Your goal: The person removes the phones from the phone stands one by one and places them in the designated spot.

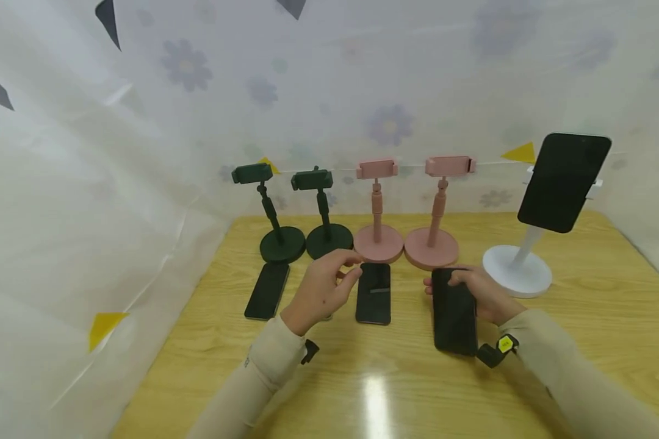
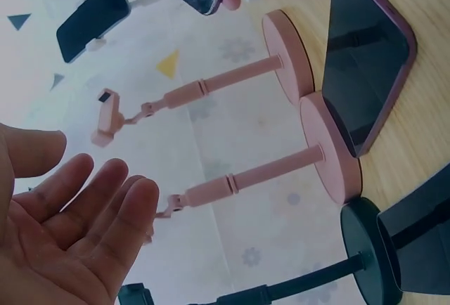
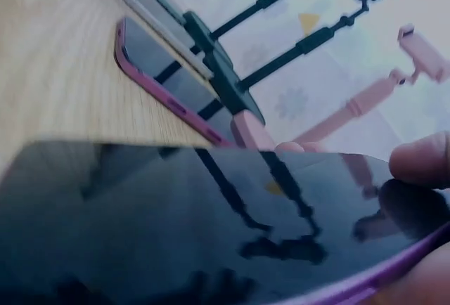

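My right hand (image 1: 486, 292) grips a black-screened smartphone (image 1: 453, 320) in front of the right pink stand, thumb over its screen and other fingers at the far side. In the right wrist view that smartphone (image 3: 140, 228) shows a purple edge and mirrors the stands. My left hand (image 1: 326, 286) holds nothing; its fingers are loosely bent beside another smartphone (image 1: 373, 299) lying face up. The left wrist view shows the left hand's (image 2: 77, 235) bare palm. Further left lies a smartphone (image 1: 267, 292). Something small peeks out under the left hand, mostly hidden.
Two dark green phone stands (image 1: 282, 244) and two pink phone stands (image 1: 378, 242) line the back of the wooden table (image 1: 417, 396). At right, a white phone stand (image 1: 517, 271) holds an upright, tilted smartphone (image 1: 564, 183). Behind hangs a flower-patterned sheet (image 1: 318, 91).
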Motion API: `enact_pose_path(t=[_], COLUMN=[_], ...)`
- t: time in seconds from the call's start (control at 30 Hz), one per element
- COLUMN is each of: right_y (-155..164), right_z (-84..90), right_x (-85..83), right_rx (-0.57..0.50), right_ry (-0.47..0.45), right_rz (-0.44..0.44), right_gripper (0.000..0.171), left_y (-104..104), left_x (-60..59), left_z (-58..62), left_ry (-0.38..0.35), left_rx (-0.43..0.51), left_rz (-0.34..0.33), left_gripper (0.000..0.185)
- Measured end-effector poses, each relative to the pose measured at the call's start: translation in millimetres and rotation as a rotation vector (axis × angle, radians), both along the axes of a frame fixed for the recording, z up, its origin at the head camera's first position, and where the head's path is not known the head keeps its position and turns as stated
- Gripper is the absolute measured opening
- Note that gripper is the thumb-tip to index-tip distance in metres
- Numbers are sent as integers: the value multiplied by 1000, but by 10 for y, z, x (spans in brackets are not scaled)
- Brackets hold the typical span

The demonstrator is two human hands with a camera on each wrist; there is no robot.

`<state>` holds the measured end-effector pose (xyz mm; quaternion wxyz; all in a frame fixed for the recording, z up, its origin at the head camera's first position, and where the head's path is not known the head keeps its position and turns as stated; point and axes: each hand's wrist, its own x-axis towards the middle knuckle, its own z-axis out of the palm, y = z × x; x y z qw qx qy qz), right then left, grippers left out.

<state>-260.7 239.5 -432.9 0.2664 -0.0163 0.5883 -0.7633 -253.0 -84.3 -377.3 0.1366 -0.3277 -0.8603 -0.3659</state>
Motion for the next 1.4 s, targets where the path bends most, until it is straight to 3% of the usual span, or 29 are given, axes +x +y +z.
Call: enact_pose_path(t=[0.07, 0.2, 0.3, 0.53, 0.77, 0.93, 1.1, 1.4], right_y=[18, 48, 58, 93, 81, -24, -130, -170], right_z=[-15, -37, -59, -104, -229, -215, -131, -180], right_x=[-52, -123, -163, -297, -424, -404, -395, -416], right_rx=[66, 356, 558, 842, 993, 1085, 1113, 1127], right_ry=[12, 106, 185, 339, 368, 362, 373, 372], right_rz=[-38, -77, -73, -17, 18, -5, -34, -41], right_gripper=[59, 65, 67, 63, 53, 61, 68, 71], left_y=[-6, -9, -21, -42, -59, -76, -108, -161], left_x=[-7, -15, -7, -23, -27, -23, -27, 4], left_z=[2, -25, -62, -122, -164, -191, -186, -255], left_ry=[1, -1, -19, -86, -140, -152, -159, -162], left_rx=[-4, -23, -48, -102, -142, -164, -165, -196], left_rz=[-3, 5, 18, 0, -14, -26, -31, -28], left_gripper=[20, 20, 18, 19, 22, 22, 20, 21])
